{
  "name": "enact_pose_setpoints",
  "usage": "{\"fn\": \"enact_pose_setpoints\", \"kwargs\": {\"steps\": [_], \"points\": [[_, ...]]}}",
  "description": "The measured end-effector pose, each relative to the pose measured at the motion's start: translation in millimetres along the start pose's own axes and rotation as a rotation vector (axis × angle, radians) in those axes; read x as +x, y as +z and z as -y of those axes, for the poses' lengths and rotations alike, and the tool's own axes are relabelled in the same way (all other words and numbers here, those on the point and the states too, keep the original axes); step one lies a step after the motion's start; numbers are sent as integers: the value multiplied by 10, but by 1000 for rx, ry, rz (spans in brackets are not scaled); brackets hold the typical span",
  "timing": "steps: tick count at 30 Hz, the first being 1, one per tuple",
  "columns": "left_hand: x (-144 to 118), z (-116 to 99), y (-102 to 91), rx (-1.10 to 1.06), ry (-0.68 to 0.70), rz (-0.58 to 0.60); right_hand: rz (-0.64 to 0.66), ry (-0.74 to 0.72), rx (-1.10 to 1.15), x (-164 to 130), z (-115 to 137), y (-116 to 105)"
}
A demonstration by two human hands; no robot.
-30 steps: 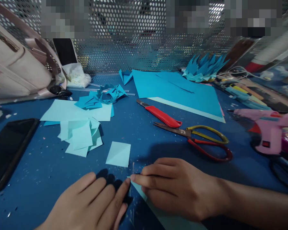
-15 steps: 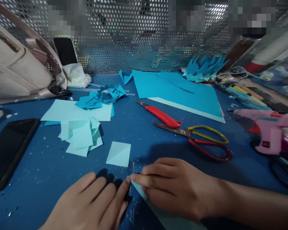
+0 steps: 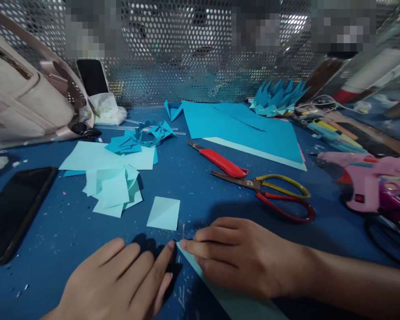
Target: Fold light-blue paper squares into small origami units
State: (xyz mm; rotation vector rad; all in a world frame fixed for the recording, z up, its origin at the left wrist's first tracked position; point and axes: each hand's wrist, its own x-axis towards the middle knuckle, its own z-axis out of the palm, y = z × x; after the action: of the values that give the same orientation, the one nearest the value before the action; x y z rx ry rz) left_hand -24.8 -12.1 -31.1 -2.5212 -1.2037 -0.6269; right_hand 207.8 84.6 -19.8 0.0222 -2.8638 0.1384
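Blue tabletop [image 3: 203,186] unchanged (view shifted slightly): both hands [image 3: 183,266] still press flat the paper strip [image 3: 200,273].

- We see the desk [image 3: 200,186]: matt dark-blue top, scuffed, w/ pale specks.
- Paper strip [image 3: 200,278] under our right hand [image 3: 240,258]: thin, matt, pale blue.
- Paper square [image 3: 163,213]: matt, smooth, one crease across.
- Big paper sheets [image 3: 243,131]: smooth matt blue.
- Scissors [image 3: 270,195]: dull metal blades, glossy plastic-coated handles, red & yellow.
- Utility knife [image 3: 220,161]: ribbed red plastic grip.
- Phone [image 3: 15,213]: glossy black glass.
- Back panel [image 3: 193,66]: perforated metal, shiny.
- Glue gun [image 3: 366,182]: smooth pink plastic.
- Bag [image 3: 23,102]: beige, leather-like, slight sheen.
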Motion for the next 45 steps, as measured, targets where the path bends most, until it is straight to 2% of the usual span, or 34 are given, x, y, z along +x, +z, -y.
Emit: {"fn": "enact_pose_setpoints", "kwargs": {"steps": [6,14,21,33,45], "points": [[11,-10,42,-19,35,49,33,24,-24,-19,12,-33],[-24,-31,31,0,34,104,-15,58,5,-48,-5,-24],[13,-65,25,-99,106,148,-53,130,26,-93,5,-13],[19,-52,23,-161,170,184,87,210,-61,46,99,122],[3,-56,-43,-194,170,307,39,377,-184,-387,259,-125]]}}
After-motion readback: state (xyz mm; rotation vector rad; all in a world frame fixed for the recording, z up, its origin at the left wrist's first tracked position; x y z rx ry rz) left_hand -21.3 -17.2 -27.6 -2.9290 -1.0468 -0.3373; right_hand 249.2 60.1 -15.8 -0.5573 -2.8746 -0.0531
